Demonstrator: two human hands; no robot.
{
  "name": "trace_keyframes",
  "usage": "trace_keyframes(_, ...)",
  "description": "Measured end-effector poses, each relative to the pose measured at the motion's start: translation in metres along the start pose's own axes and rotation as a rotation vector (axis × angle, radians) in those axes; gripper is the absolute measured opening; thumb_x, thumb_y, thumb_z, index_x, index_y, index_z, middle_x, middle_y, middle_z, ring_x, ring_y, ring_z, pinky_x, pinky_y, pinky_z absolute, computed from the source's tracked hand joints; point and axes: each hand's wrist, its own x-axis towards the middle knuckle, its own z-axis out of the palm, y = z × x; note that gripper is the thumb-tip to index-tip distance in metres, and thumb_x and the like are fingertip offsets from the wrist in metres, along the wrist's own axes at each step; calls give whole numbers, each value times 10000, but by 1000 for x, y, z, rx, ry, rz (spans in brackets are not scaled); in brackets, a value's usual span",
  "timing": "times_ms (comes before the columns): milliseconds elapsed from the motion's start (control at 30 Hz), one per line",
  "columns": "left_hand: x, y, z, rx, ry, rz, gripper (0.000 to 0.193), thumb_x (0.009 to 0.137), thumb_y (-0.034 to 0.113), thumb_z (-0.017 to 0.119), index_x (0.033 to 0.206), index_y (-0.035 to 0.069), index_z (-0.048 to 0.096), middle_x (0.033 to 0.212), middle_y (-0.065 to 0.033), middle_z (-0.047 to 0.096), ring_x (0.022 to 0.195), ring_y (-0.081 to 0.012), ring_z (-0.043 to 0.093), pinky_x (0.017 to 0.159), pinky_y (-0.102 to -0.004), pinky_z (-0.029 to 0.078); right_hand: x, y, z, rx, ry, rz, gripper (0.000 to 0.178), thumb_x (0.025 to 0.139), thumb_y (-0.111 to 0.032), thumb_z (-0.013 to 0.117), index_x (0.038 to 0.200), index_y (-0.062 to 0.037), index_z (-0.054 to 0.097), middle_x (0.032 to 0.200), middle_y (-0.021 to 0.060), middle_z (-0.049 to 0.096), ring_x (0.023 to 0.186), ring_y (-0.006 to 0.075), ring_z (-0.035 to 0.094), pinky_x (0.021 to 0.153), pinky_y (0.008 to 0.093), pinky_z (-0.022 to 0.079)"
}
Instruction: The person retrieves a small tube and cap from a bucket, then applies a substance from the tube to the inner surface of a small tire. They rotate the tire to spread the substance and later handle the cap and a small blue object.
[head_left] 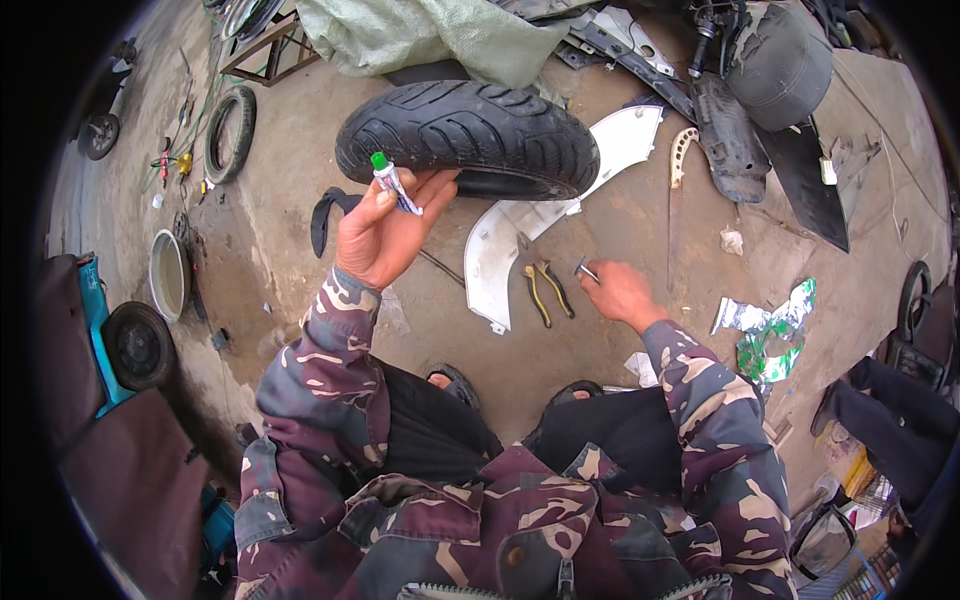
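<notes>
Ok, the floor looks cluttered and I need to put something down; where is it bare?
Bare concrete lies between the pliers and the sandals, and another patch between the white panel and the saw, ahead of the right hand. It is crowded at the upper right, around the dark seat, and where the tyre hides part of the white panel.

Purple-and-tan camouflage jacket (500,520), black trousers (630,428), dark sandals (461,385)
</notes>
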Motion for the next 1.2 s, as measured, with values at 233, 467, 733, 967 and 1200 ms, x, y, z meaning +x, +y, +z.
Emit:
trace_keyframes(233,-24,-1,-22,120,-116,-109,274,869,188,798,1092,46,722,1506,-189,582,1534,-416,393,1317,-554,201,33,52,32,4,35,196,429,1038,-451,585,1216,-111,779,1101,245,773,1066,459,732,940,557,577)
trace_keyframes(467,-63,-3,-42,227,-150,-221,238,821,98,814,1016,-19,743,1071,-172,757,1201,-364,661,1211,-608,358,35,64,37,65,75,212,454,1043,-477,581,1153,-92,793,1084,265,766,1074,468,725,946,563,567)
trace_keyframes(733,-87,8,-42,577,-77,-273,293,726,193,878,855,-23,730,820,-142,719,753,-255,650,700,-373,465,34,33,17,512,119,172,482,1033,-469,571,992,-22,747,899,239,745,890,445,714,823,513,537)
trace_keyframes(967,-79,18,-30,708,-127,-364,299,729,237,943,843,41,749,858,-89,764,856,-242,701,810,-374,528,42,37,9,595,125,159,500,1031,-471,568,960,-6,737,889,223,743,887,420,718,823,505,535)
trace_keyframes(1200,-67,16,-20,702,-146,-371,304,746,261,948,864,56,757,880,-76,768,908,-240,699,861,-381,514,58,79,30,374,97,256,498,1034,-477,556,1050,-31,778,1039,257,762,1046,444,726,907,528,541)
